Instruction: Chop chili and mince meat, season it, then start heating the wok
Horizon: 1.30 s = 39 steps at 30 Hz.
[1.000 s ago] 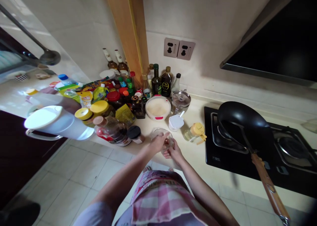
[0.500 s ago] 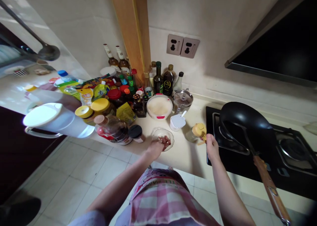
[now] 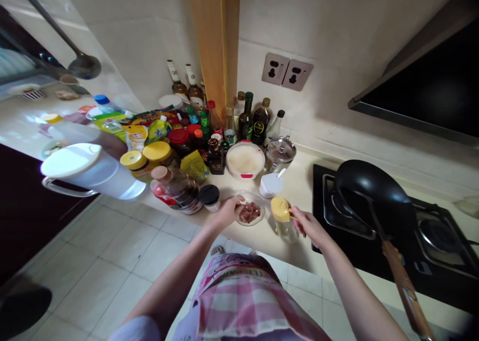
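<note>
Head view: left hand (image 3: pixel 228 211) is set at left rim of the bowl (image 3: pixel 253 197) of meat (image 3: pixel 250 213) on the worktop (image 3: pixel 299 181), fingers half-curled, hold unclear. Just right, yellow-lidded jug (image 3: pixel 281 213) is held by its handle in right hand (image 3: pixel 309 226), fingers curled; could be spilled if grip slips.

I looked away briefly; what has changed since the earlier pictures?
The right hand moved off the clear bowl of meat, took hold of the yellow-lidded jar and brought it left, nearer the bowl. The left hand remains at the bowl; the wok stays on the stove.
</note>
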Motion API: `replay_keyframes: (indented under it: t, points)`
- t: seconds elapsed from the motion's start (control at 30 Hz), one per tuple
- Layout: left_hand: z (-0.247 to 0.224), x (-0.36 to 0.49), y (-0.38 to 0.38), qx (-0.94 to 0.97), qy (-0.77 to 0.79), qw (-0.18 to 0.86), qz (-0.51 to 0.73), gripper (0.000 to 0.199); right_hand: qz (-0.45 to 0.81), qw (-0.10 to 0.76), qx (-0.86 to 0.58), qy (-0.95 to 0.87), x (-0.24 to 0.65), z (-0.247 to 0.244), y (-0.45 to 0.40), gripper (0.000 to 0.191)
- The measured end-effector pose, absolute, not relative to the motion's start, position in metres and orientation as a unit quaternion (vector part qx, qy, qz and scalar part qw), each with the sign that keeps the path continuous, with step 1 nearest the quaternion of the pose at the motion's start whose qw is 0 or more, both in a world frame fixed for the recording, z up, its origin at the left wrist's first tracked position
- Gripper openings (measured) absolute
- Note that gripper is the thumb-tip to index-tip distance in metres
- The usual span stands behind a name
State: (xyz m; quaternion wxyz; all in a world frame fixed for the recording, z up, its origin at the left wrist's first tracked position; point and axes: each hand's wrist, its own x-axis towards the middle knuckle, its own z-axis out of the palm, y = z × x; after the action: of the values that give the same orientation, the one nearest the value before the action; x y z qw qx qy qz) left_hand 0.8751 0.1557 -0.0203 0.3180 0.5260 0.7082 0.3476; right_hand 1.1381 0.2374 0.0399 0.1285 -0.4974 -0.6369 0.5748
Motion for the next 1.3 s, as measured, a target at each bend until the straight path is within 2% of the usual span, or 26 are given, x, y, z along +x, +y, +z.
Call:
replay_keyframes:
  t: [0.13, 0.3, 0.4, 0.57, 0.77, 0.9, 1.03, 1.3]
  points:
    - [-0.006, 0.869, 0.143, 0.501, 0.698, 0.312, 0.406, 0.024, 0.527, 0.045, -0.495, -0.689, 1.105, 0.043, 0.234, 0.05]
    - [-0.004, 0.869, 0.132, 0.478, 0.708, 0.313, 0.415, 0.021, 0.328, -0.002, -0.496, -0.804, 1.085, 0.039, 0.239, 0.054]
    - [-0.009, 0.867, 0.127, 0.472, 0.71, 0.321, 0.413, 0.021, 0.25, -0.032, -0.506, -0.825, 1.084, 0.041, 0.244, 0.058]
    - [-0.017, 0.864, 0.123, 0.464, 0.703, 0.329, 0.427, 0.021, 0.22, -0.043, -0.505, -0.834, 1.084, 0.043, 0.248, 0.05]
    - [-0.017, 0.864, 0.121, 0.46, 0.708, 0.327, 0.424, 0.023, 0.225, -0.069, -0.482, -0.844, 1.076, 0.046, 0.242, 0.06]
    - [-0.016, 0.866, 0.114, 0.453, 0.711, 0.332, 0.423, 0.022, 0.261, -0.029, -0.456, -0.851, 1.068, 0.044, 0.238, 0.053]
    - [-0.019, 0.864, 0.105, 0.45, 0.721, 0.329, 0.411, 0.022, 0.31, 0.008, -0.445, -0.84, 1.068, 0.056, 0.24, 0.057]
    - [-0.037, 0.865, 0.084, 0.444, 0.738, 0.328, 0.389, 0.026, 0.532, 0.236, -0.375, -0.722, 1.034, 0.104, 0.246, 0.054]
